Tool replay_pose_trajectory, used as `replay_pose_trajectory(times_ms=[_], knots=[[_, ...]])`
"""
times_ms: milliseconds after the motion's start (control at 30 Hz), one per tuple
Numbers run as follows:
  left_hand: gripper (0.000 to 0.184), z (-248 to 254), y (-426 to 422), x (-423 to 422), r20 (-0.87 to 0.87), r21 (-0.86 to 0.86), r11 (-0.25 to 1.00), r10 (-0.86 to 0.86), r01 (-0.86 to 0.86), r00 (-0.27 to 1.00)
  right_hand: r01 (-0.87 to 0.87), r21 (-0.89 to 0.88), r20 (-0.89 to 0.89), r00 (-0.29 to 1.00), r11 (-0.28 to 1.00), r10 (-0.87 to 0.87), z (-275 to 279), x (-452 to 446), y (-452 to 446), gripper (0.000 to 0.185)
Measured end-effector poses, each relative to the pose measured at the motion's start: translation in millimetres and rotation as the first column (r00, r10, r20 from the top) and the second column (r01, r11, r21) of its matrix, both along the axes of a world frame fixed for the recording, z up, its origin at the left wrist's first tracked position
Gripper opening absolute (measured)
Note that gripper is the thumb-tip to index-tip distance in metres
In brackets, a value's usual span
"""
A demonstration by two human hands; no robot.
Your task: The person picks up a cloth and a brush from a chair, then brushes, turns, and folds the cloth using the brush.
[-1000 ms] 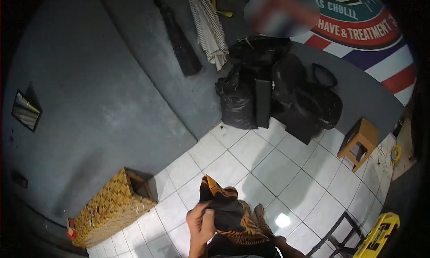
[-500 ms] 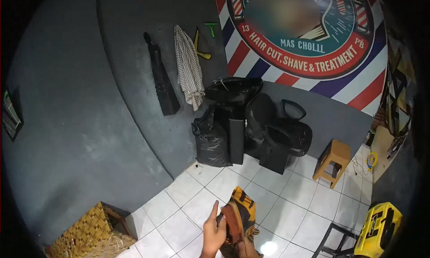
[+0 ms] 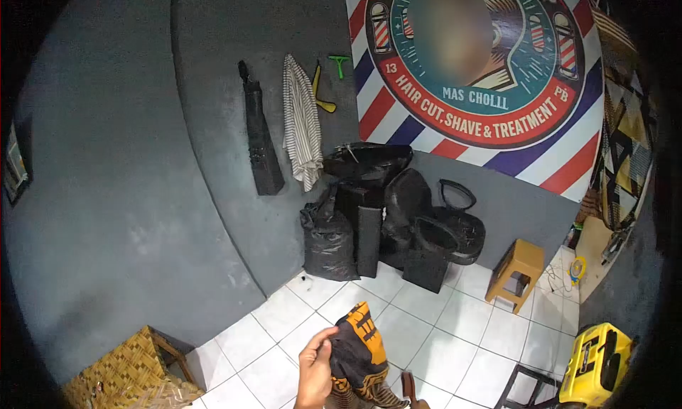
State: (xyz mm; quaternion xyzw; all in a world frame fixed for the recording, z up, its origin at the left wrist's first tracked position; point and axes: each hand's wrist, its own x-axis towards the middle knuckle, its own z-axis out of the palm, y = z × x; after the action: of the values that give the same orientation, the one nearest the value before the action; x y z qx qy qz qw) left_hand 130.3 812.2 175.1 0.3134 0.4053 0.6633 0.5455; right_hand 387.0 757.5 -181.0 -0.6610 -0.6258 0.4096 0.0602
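Observation:
My left hand grips the edge of a black cloth item with orange-yellow panels, fingers and thumb closed on its upper left side. The cloth hangs over the floor, its lower part showing thin yellowish stripes. At the bottom edge, my right hand is mostly cut off. From it a narrow brown piece, possibly a wooden brush, points upward beside the cloth. Its exact kind cannot be made out.
A black salon wash chair and a black plastic bag stand against the wall. To the right are a tan stool and a yellow case beside a black metal frame. A woven-patterned box sits lower left.
The brown piece in my right hand has moved from across the cloth to its right, turning edge-on. My left hand has shifted left and closed on the cloth. The view has tilted slightly upward.

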Motion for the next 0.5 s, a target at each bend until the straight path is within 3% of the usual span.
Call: replay_pose_trajectory(times_ms=[67,100,133,167,200,233,267,300,333,400,433,500], knots=[[0.025,-5,1,10,-0.03,-0.005,0.999,-0.044,0.044,0.999,0.369,0.167,-0.354,0.888,0.914,-0.293,21,-26,19,0.035],[0.024,-3,1,16,-0.016,-0.002,0.999,-0.053,0.053,0.998,0.531,0.325,-0.559,0.775,0.783,-0.294,38,-48,31,0.034],[0.023,-9,3,18,-0.021,0.004,0.997,-0.076,0.076,0.997,0.573,0.006,-0.799,0.496,0.819,-0.341,173,-77,18,0.035],[0.022,-14,4,19,-0.026,0.008,0.995,-0.099,0.099,0.995,0.538,0.155,-0.833,0.522,0.829,-0.183,201,-89,22,0.034],[0.022,-15,2,20,-0.026,0.003,0.994,-0.108,0.108,0.994,0.484,0.292,-0.758,0.643,0.825,-0.109,190,-99,25,0.032],[0.02,-14,0,20,-0.144,0.028,0.991,-0.125,0.13,0.982,0.336,0.583,-0.502,0.865,0.739,0.003,198,-106,33,0.028],[0.019,-12,-2,21,-0.256,0.053,0.987,-0.134,0.152,0.957,0.343,0.489,-0.578,0.816,0.802,0.003,225,-114,25,0.03],[0.019,-7,-6,17,-0.249,0.05,0.987,-0.135,0.152,0.959,0.335,0.389,-0.648,0.761,0.858,-0.003,246,-120,15,0.032],[0.017,1,-10,9,-0.247,0.056,0.989,-0.119,0.137,0.962,0.334,0.389,-0.645,0.764,0.859,-0.004,219,-119,14,0.032],[0.014,17,-16,-2,-0.251,0.14,0.989,-0.016,0.053,0.968,0.162,0.549,-0.348,0.936,0.82,0.048,133,-108,11,0.038],[0.014,24,-20,-6,-0.248,0.142,0.989,-0.01,0.046,0.969,0.067,0.495,-0.24,0.969,0.866,0.062,112,-99,6,0.036],[0.011,34,-30,-16,-0.08,0.122,0.992,-0.024,0.034,0.997,-0.095,0.237,-0.026,0.994,0.967,0.105,74,-77,-4,0.032]])
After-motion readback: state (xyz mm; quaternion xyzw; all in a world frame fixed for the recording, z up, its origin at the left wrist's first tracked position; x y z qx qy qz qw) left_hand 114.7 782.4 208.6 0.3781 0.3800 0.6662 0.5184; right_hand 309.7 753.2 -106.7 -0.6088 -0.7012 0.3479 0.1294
